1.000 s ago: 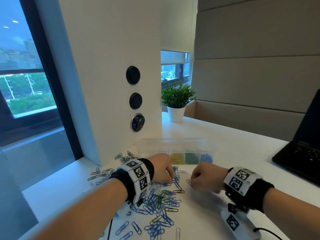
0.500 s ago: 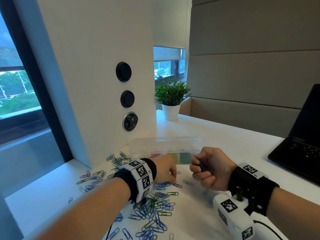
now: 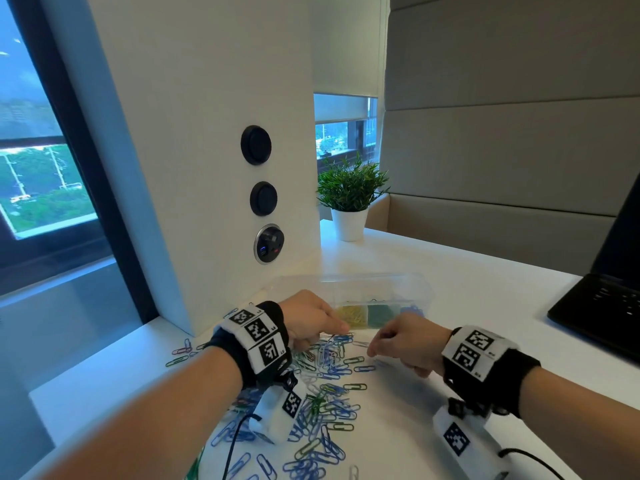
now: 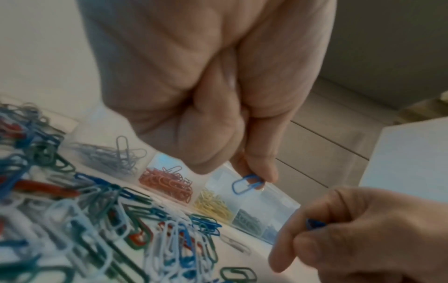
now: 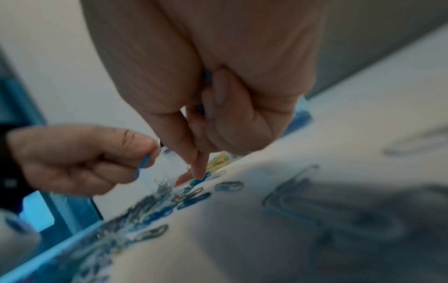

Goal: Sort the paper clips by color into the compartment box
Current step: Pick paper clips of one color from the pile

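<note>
A clear compartment box (image 3: 346, 282) stands at the far side of the white table (image 3: 450, 289), with yellow, green and blue clips in its right cells. The left wrist view shows its pale blue, red, yellow and green cells (image 4: 167, 183). A loose pile of paper clips (image 3: 329, 386), mostly blue, green and white, lies in front of it. My left hand (image 3: 341, 329) pinches one blue paper clip (image 4: 246, 184) between thumb and forefinger above the box front. My right hand (image 3: 372, 348) keeps blue clips (image 5: 206, 76) in its curled fingers, while one fingertip (image 5: 200, 173) touches a blue clip on the table.
A white pillar (image 3: 207, 168) with round sockets rises just left of the box. A potted plant (image 3: 349, 195) stands at the back, and an open black laptop (image 3: 602, 306) at the right. More clips (image 3: 180, 353) lie scattered by the pillar's foot.
My right hand has come down from a raised fist to the table beside the pile. My left hand has stayed at the pile's far edge, near the box.
</note>
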The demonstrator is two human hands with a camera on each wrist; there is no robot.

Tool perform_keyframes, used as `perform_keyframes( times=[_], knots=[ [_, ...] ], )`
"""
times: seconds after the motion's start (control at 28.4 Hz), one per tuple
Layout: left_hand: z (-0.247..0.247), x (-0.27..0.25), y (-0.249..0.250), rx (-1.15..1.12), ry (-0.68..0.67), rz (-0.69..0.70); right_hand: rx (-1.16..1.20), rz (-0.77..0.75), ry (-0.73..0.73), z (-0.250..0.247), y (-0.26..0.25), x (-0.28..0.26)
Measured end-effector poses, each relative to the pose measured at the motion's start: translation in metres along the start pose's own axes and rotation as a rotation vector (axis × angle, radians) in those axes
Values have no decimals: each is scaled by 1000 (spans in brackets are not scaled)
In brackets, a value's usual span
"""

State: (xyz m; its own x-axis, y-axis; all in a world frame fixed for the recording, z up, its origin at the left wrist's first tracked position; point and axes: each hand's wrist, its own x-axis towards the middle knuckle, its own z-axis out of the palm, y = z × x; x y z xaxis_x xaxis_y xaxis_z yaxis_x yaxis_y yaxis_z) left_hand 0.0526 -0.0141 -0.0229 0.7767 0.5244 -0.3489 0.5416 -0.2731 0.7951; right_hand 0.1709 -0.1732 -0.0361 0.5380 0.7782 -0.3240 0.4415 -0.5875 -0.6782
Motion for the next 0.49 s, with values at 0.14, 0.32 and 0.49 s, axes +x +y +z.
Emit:
perform_keyframes(
  times=[0.14, 0.32, 0.49],
  knots=[
    [-1, -3, -3, -134, -43, -79, -307, -174, 54, 10, -7, 6],
    [-3, -6, -8, -401, -51, -104, -502, -215, 77, 22, -11, 10],
    [-8, -10, -10, -607, -62, -169, -545, -228, 55, 21, -12, 14]
  ],
)
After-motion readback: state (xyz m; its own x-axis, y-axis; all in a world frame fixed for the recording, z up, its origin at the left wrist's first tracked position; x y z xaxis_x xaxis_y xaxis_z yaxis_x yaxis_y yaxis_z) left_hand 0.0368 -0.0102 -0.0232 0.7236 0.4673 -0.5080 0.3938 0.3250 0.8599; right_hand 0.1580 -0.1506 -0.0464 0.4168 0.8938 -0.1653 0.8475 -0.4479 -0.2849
